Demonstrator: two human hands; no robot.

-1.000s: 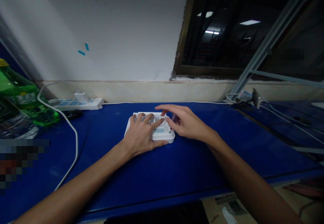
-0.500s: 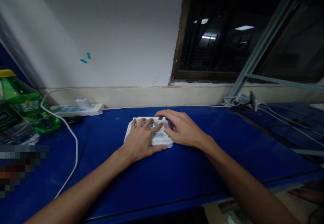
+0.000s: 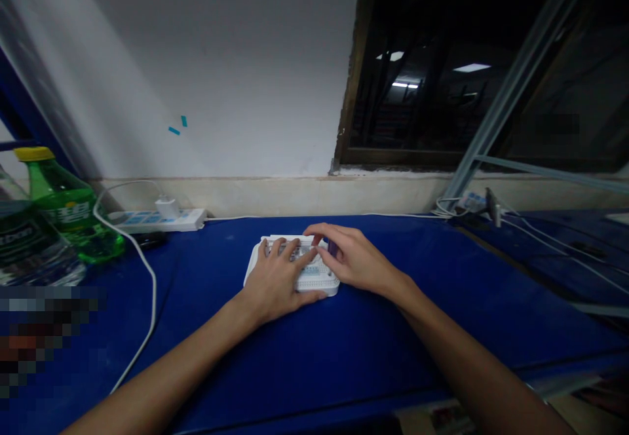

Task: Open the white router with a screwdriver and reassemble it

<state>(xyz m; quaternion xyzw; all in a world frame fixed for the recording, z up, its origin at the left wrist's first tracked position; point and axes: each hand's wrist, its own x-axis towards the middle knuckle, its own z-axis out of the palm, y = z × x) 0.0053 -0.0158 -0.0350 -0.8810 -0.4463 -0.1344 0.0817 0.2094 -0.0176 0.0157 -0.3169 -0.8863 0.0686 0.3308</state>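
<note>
A white plastic box [image 3: 314, 283], possibly a router, lies flat on the blue tabletop [image 3: 393, 337], with a printed label on top. My left hand [image 3: 278, 281] covers its left half, fingers spread over the label. My right hand [image 3: 351, 258] grips the right side, fingertips reaching over the far edge. A small dark blue-violet piece [image 3: 333, 248] shows between my right fingers and the box. What it is cannot be told, and the hands hide most of the box's top.
A white cable [image 3: 150, 304] curves along the table's left side, near a power strip [image 3: 157, 221] with a charger. Green and clear bottles [image 3: 63, 209] stand at far left. Cables [image 3: 449, 207] lie at right, below a dark window [image 3: 432, 94] and metal bars.
The whole scene sits lower in the view than a second ago. My right fingers have come down from above the box and now curl over its far edge.
</note>
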